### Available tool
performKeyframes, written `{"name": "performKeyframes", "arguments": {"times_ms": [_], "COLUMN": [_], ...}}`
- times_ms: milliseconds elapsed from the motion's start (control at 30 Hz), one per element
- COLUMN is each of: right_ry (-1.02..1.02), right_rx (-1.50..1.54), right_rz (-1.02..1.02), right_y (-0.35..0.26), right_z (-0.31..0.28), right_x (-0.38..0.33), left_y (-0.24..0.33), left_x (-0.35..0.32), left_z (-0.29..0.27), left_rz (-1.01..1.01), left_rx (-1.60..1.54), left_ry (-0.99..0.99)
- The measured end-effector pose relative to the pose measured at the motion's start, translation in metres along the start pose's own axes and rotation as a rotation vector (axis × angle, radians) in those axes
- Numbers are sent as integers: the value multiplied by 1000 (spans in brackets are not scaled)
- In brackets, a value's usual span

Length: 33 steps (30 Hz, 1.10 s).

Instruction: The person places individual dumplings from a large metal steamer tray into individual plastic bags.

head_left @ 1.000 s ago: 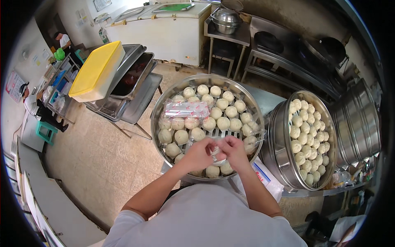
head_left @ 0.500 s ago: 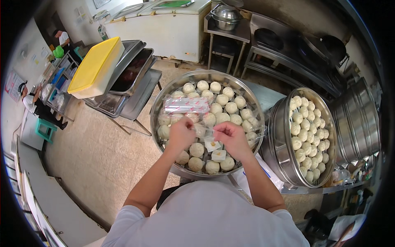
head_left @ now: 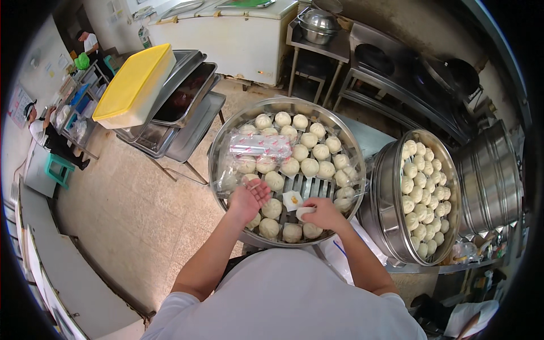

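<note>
Pleated white buns [head_left: 310, 167] fill much of a round metal steamer tray [head_left: 286, 102] in front of me. Over its left side my left hand [head_left: 248, 201] is turned palm up, fingers loosely bent and apart, holding nothing I can see. My right hand [head_left: 324, 214] pinches a small white piece [head_left: 305, 213] that looks like paper, partly hidden by the fingers. Beside it a square white paper [head_left: 293, 200] with a yellowish stain lies on the bare slats [head_left: 309, 186]. A pack of clear plastic bags [head_left: 260, 146] with pink marks rests on the buns at the left.
To the right stands a second steamer [head_left: 433, 195] full of buns, with stacked steamers [head_left: 490, 175] beyond. A yellow-lidded tub [head_left: 135, 85] tops metal trays at the left. Behind are a white chest freezer [head_left: 226, 42] and a stove [head_left: 396, 79]. Two people are at the far left.
My hands have drawn apart and lower. The left hand has turned palm up; the right has moved down onto the white piece. More bare slats show between the buns.
</note>
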State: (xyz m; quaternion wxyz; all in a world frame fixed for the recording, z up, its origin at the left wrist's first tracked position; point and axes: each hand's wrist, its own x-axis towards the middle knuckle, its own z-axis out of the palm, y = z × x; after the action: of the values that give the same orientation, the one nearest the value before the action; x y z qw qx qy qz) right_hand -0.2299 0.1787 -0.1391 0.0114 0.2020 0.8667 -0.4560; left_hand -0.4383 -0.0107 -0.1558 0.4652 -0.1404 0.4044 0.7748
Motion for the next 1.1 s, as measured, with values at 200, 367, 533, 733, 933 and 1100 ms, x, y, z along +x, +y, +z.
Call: {"name": "performKeyframes", "arguments": {"times_ms": [200, 367, 533, 733, 933, 1100], "right_ry": [-5, 33, 31, 128, 380, 436], "right_rx": [324, -114, -302, 117, 58, -1], "right_rz": [83, -27, -287, -71, -259, -338], "right_y": [-19, 1, -21, -17, -64, -63], "right_z": [-8, 29, 53, 40, 36, 42], "right_x": [33, 53, 15, 19, 5, -5], "left_y": [-11, -13, -15, -18, -40, -41], "left_x": [0, 0, -1, -12, -30, -33], "left_z": [-1, 0, -10, 8, 35, 35], "left_rz": [-57, -32, -27, 5, -165, -202], "left_rx": [101, 156, 176, 318, 240, 264], "left_ry": [-61, -38, -26, -62, -194, -191]}}
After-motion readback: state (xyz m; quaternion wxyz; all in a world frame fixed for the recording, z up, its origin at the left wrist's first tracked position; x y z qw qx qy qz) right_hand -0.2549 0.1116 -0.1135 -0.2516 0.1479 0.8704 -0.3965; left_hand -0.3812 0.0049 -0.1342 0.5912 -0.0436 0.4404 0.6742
